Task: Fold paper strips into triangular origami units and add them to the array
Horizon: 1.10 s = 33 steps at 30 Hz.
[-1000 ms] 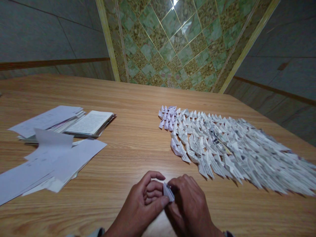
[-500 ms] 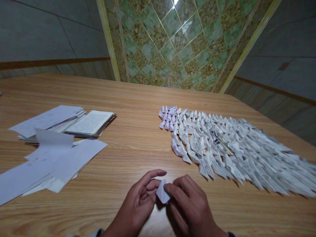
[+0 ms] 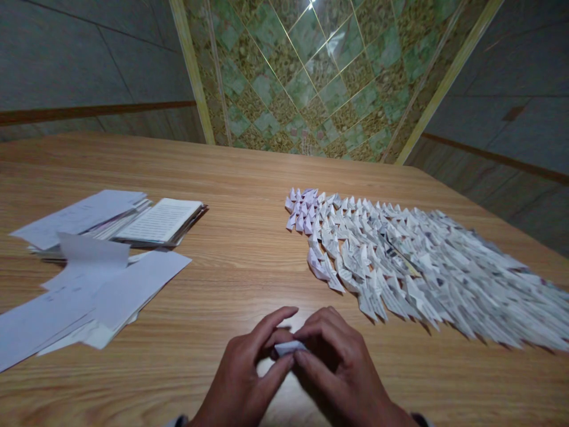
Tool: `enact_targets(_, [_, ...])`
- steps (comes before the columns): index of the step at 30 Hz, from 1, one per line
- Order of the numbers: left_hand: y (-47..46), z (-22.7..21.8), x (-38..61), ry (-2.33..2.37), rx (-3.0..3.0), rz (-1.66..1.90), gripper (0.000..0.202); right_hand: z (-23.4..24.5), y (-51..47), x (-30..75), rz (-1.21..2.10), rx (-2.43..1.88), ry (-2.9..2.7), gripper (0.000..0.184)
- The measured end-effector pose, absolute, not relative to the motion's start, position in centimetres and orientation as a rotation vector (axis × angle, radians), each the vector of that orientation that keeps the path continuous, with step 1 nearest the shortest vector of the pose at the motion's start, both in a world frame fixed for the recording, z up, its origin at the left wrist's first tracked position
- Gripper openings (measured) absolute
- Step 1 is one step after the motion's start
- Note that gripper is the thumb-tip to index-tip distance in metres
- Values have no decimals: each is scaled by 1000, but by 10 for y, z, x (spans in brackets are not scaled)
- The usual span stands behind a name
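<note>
Both of my hands meet low over the wooden table (image 3: 240, 178) near its front edge. My left hand (image 3: 246, 373) and my right hand (image 3: 340, 370) pinch a small folded white paper piece (image 3: 288, 347) between their fingertips. The piece lies almost flat and is mostly covered by my fingers. Just beyond my right hand spreads a large mass of several folded paper pieces (image 3: 400, 261), laid in overlapping rows toward the right.
Loose white sheets (image 3: 98, 290) lie at the left of the table. Behind them sits a stack of printed papers and an open booklet (image 3: 160, 220). Past the table's far edge are a green patterned tiled floor (image 3: 311, 71) and grey walls.
The paper piece stood upright between my fingers a second ago; now it is pressed down flat, and both hands have closed over it and shifted slightly lower.
</note>
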<state>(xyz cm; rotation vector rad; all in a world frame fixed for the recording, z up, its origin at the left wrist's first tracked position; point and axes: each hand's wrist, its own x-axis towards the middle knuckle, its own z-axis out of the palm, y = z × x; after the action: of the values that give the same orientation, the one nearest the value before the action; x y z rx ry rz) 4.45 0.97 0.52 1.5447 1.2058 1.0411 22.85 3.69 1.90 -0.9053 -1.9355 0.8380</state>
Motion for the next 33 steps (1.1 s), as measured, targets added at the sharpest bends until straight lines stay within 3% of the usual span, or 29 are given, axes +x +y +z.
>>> enact_targets(4, [12, 10, 47, 1234, 1537, 1027, 39, 18, 35, 228, 853, -884, -1901, 6])
enact_targets(8, [13, 16, 50, 1284, 1513, 978, 9, 17, 33, 229, 964, -986, -1783, 19])
enact_targets(12, [11, 13, 50, 1252, 1458, 986, 22, 19, 32, 229, 1098, -1042, -1743, 23])
enact_targets(19, [10, 7, 48, 1238, 1481, 936, 24, 18, 32, 227, 1135, -1052, -1749, 33])
enact_targets(27, [10, 12, 51, 1202, 1397, 873, 27, 15, 31, 226, 1422, -1034, -1526, 36])
enact_targets(33, [9, 6, 49, 1233, 1465, 845, 26, 19, 31, 225, 1256, -1059, -1673, 36])
